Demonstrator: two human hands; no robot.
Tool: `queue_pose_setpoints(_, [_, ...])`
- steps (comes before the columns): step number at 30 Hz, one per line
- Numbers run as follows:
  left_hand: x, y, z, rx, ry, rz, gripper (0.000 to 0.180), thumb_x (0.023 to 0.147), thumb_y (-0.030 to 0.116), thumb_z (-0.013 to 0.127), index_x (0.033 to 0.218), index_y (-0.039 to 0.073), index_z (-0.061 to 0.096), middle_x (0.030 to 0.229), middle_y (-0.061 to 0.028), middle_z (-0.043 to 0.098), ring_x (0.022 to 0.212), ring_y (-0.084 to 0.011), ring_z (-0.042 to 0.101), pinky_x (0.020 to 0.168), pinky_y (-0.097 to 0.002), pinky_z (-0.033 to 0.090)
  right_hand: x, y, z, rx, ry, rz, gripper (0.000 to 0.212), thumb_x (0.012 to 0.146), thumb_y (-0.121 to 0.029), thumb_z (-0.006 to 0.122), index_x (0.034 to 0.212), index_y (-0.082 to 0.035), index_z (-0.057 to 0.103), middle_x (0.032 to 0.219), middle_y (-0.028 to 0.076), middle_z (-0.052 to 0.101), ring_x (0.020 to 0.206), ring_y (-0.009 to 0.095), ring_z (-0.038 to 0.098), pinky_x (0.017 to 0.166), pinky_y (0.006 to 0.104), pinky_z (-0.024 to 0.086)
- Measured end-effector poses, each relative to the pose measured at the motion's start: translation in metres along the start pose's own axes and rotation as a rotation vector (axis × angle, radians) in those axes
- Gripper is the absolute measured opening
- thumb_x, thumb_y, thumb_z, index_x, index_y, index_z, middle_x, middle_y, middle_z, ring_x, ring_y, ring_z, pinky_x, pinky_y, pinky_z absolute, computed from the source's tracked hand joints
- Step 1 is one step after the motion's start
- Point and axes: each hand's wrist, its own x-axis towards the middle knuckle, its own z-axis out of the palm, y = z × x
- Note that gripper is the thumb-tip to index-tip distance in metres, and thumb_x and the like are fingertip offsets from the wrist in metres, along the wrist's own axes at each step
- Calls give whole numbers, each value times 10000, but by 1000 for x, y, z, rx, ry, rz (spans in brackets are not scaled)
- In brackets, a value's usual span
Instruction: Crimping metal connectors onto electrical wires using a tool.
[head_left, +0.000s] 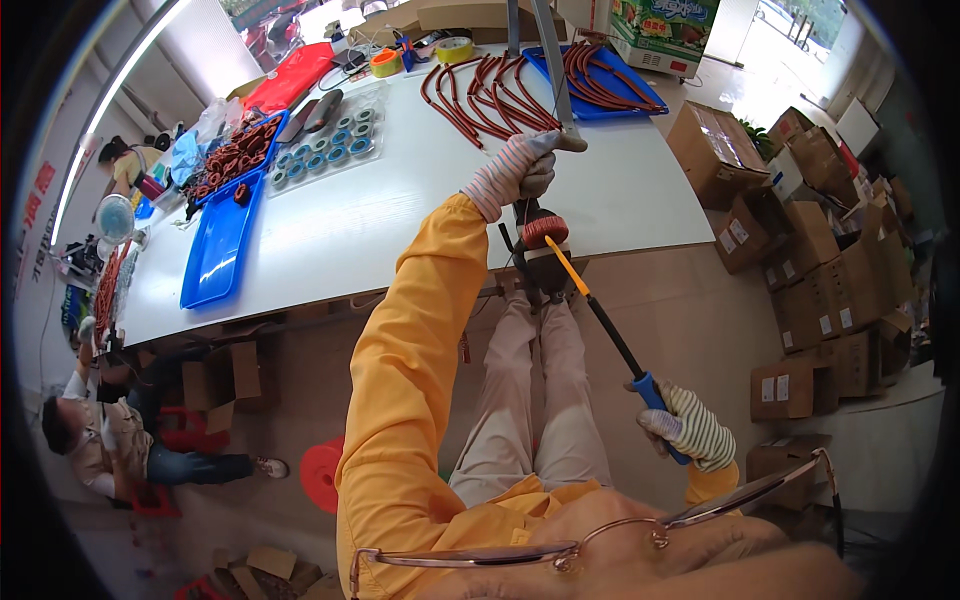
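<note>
- Left hand (527, 165), gloved, fingers curled tight around a metal lever (553, 70) at the white table's (400, 215) near edge.
- Right hand (690, 428), gloved, fingers wrapped round the blue handle of a soldering iron (598, 310); tip touching a red coil (544, 231) just below that edge.
- Tabletop beside the lever is bare; cardboard boxes (815, 290) stand well apart, right.

White table (400, 215), stacked cardboard boxes (830, 290), tan floor (690, 330)

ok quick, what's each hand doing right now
Left hand: closed on the upright grey metal lever.
Right hand: closed around the blue handle of the long black and yellow tool.
</note>
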Motion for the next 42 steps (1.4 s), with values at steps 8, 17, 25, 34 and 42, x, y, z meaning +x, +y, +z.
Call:
queue_pose_setpoints(8, [0, -2, 3, 54, 50, 10, 479, 936, 344, 486, 1215, -44, 469, 489, 84, 272, 346, -22, 205, 318, -188, 166, 10, -9, -5, -11, -35, 1, 468, 838, -208, 572, 1240, -13, 434, 619, 9, 481, 441, 81, 465, 418, 221, 403])
queue_pose_setpoints(17, [4, -4, 2, 25, -16, 4, 499, 927, 351, 500, 1215, -54, 464, 491, 91, 256, 351, -14, 207, 318, -185, 169, 9, -4, -10, 15, -38, 61, 483, 846, -241, 587, 1235, -9, 422, 627, 14, 478, 464, 79, 472, 428, 228, 410])
queue_pose_setpoints(25, [11, -8, 5, 49, 29, -16, 492, 907, 355, 532, 1161, -65, 512, 482, 78, 270, 348, -34, 232, 324, -193, 192, 57, -17, -19, 242, -154, -29, 524, 814, -265, 600, 1222, 18, 432, 623, -13, 432, 445, 61, 397, 400, 201, 350])
queue_pose_setpoints(34, [-3, -9, 30, 128, 79, -70, 405, 930, 303, 484, 1176, -18, 513, 537, 35, 439, 424, -78, 401, 398, -216, 340, 29, 25, 54, 664, -167, -54, 319, 801, -166, 596, 1066, -31, 480, 563, -58, 360, 400, 28, 313, 364, 185, 268])
queue_pose_setpoints(42, [-123, -83, 103, 1730, 599, 851, 485, 742, -67, 499, 1213, 47, 498, 1171, -164, 539, 1144, -326, 491, 942, -383, 435, -74, 87, 100, 548, 46, -10, 273, 816, -181, 556, 1033, -35, 476, 553, -27, 393, 397, 68, 364, 366, 226, 311])
